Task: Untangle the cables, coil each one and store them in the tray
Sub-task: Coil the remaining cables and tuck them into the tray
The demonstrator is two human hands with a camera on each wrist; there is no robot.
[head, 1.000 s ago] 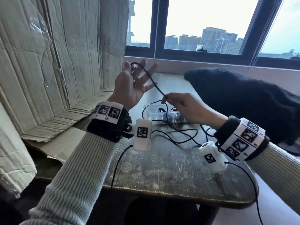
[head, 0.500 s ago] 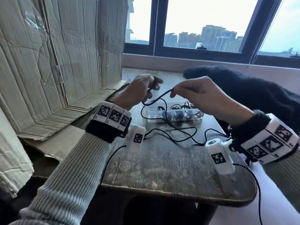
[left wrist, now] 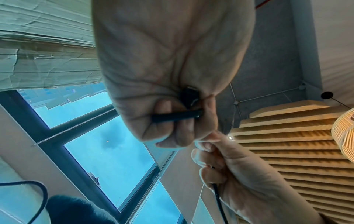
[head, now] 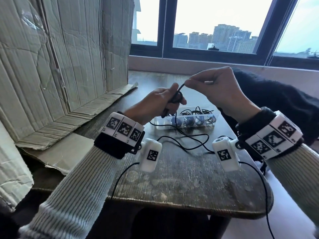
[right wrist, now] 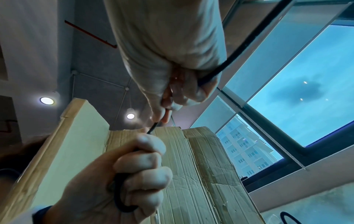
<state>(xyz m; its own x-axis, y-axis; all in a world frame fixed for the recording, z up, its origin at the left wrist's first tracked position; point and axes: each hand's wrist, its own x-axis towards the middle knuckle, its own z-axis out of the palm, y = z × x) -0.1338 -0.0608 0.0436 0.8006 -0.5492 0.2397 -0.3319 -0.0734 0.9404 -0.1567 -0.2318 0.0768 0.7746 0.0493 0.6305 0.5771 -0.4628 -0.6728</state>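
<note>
My left hand (head: pixel 165 100) is held above the table with its fingers curled round small loops of a thin black cable (head: pixel 177 95); the left wrist view shows the cable (left wrist: pixel 176 117) crossing under those fingers. My right hand (head: pixel 212 85), slightly higher and to the right, pinches the same cable between thumb and forefinger a short way from the left hand. From the left hand the cable hangs down and trails in loose curves on the table (head: pixel 189 140). A clear plastic tray (head: pixel 214 113) behind holds several coiled black cables (head: pixel 189 120).
A large flattened cardboard box (head: pixel 60 66) leans along the left side and overlaps the wooden table (head: pixel 181 183). A dark fuzzy garment (head: pixel 276 100) lies at the right. The window sill runs behind. Wires from the wrist cameras hang off the table's front edge.
My left hand went from spread open and raised to closed round the cable, lower down. My right hand rose and moved close to the left, laying cable onto it.
</note>
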